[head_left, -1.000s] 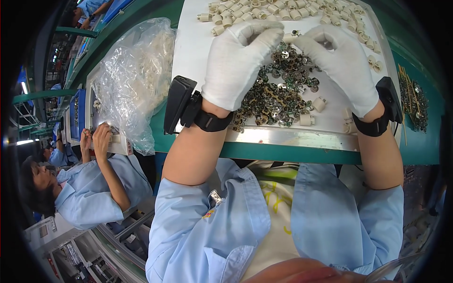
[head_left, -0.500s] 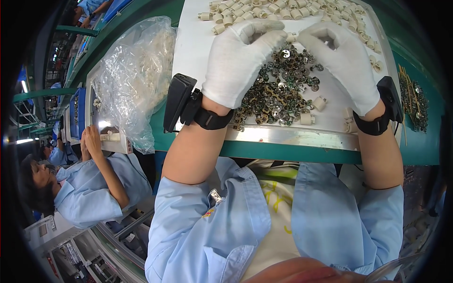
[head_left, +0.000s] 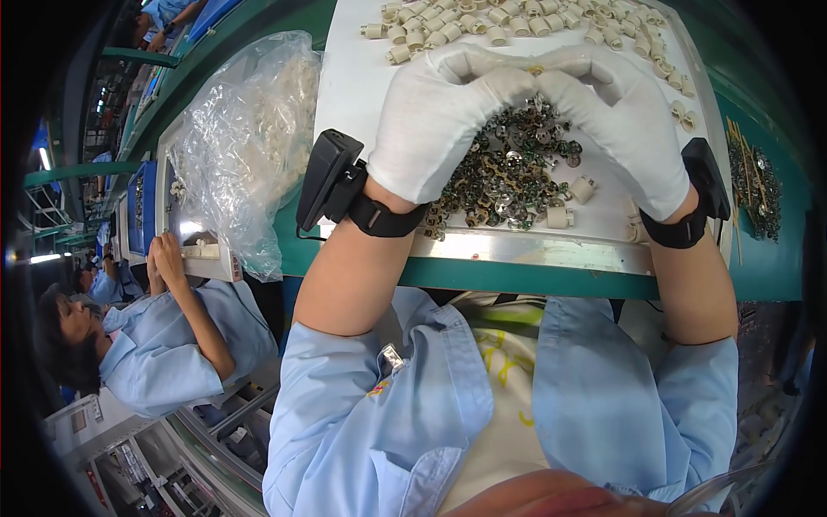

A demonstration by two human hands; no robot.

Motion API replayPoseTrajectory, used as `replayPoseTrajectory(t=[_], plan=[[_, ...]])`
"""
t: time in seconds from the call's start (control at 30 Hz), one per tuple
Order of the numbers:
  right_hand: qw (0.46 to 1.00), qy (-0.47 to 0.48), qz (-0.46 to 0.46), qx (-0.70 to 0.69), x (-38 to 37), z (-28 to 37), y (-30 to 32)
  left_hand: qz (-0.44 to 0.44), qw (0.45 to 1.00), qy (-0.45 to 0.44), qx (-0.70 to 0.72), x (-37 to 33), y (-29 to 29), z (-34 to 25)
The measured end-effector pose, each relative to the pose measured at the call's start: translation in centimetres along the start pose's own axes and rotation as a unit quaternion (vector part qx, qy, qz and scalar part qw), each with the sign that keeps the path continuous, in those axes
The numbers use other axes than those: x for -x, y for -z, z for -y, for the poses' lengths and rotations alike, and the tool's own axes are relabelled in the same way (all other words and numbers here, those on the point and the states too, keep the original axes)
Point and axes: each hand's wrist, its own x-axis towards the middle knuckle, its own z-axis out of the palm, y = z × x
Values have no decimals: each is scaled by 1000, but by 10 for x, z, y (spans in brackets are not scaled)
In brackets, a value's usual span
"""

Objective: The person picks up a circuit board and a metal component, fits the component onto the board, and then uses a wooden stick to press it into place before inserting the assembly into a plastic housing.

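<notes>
Both my hands wear white gloves and meet above the far side of a pile of small metal parts (head_left: 508, 177). My left hand (head_left: 422, 116) is closed in a pinch, its thumb and fingertips pressed together; what it grips is hidden. Against it, my right hand (head_left: 633, 125) pinches too. A small brass-coloured metal part (head_left: 536, 70) shows between the touching fingertips. The heap below mixes silver, brass and dark green pieces. Two cream cylindrical caps (head_left: 561, 217) lie at its near right edge, and another cap (head_left: 636, 228) is partly covered near my right wrist.
Many cream caps (head_left: 534, 24) spread along the far side of the white metal-edged tray (head_left: 517, 245). A clear plastic bag (head_left: 245, 146) of pale parts stands at left. Beyond the tray's right side lie more metal parts (head_left: 762, 194) with thin sticks. A co-worker (head_left: 164, 345) sits at left.
My hands have come together, fingertips now touching where a gap showed before. The cream cap seen between them is now out of sight, and a brass-coloured part shows there.
</notes>
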Motion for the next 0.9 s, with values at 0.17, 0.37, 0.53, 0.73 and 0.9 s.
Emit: replayPoseTrajectory(t=[0.17, 0.37, 0.53, 0.73, 0.9], plan=[[1000, -20, 3, -11, 4, 4, -5, 28, 998, -24, -54, -1, 4, 4], [985, 106, -35, 134, 1, 8, -6, 25, 995, -32, -89, 1, 1, 2], [944, 194, -73, 258, 6, 13, -11, 42, 996, -8, -84, -1, 3, 7], [899, 279, -131, 312, 6, 13, -18, 36, 994, 17, -104, -2, 4, 10], [868, 316, -163, 346, 7, 15, -21, 15, 994, 5, -112, 2, -2, 7]])
